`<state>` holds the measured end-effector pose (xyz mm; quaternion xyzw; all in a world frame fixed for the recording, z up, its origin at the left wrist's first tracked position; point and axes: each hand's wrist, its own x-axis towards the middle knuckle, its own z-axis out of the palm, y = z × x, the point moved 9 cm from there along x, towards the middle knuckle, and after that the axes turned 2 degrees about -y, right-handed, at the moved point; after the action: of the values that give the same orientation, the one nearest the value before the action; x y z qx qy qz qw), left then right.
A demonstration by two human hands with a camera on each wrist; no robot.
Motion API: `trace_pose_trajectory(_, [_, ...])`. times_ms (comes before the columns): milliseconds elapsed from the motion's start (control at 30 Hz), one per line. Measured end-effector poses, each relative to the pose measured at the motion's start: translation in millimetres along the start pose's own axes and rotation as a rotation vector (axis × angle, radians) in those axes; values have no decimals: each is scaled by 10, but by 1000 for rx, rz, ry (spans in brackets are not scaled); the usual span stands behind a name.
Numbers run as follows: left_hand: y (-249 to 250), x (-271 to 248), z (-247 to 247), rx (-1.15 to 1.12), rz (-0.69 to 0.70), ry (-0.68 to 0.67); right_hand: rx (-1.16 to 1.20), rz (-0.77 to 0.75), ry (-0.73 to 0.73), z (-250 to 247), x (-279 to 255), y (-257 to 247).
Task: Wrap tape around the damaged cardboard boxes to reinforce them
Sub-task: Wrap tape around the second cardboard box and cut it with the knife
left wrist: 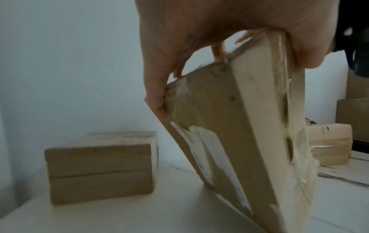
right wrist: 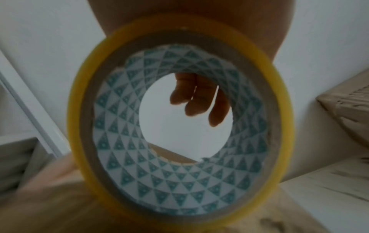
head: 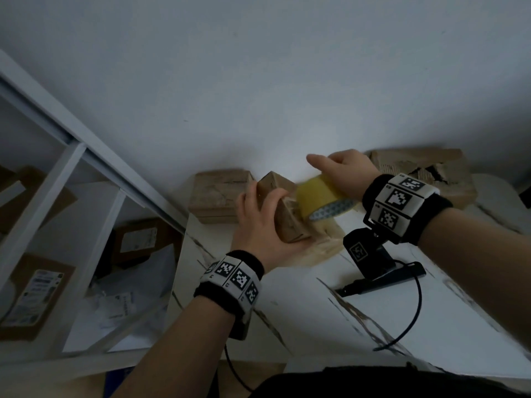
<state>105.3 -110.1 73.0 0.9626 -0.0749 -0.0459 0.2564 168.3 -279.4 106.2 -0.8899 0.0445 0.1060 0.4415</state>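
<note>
My left hand grips a small brown cardboard box, tilted on one edge on the white table. In the left wrist view the fingers and thumb clamp the box from above, and clear tape runs wrinkled down its right side. My right hand holds a yellow tape roll just right of the box's top, touching or nearly touching it. In the right wrist view the roll fills the picture, with my fingers showing through its patterned core.
A flat closed box lies by the wall behind the held one. A torn, crumpled box sits at the back right. A black stand with a cable stands on the table. White shelves hold parcels on the left.
</note>
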Motion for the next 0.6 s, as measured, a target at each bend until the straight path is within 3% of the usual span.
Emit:
trace_pose_trajectory(100, [-89, -20, 65, -76, 19, 24, 87, -21, -50, 62, -2, -50])
trace_pose_trajectory(367, [-520, -150, 134, -117, -33, -71, 29, -132, -262, 490, -63, -173])
trace_pose_trajectory(533, [-804, -165, 310, -102, -145, -222, -41, -131, -353, 790, -106, -183])
trace_pose_trajectory(600, [-846, -189, 412, -17, -157, -295, -177, -125, -387, 900, -143, -138])
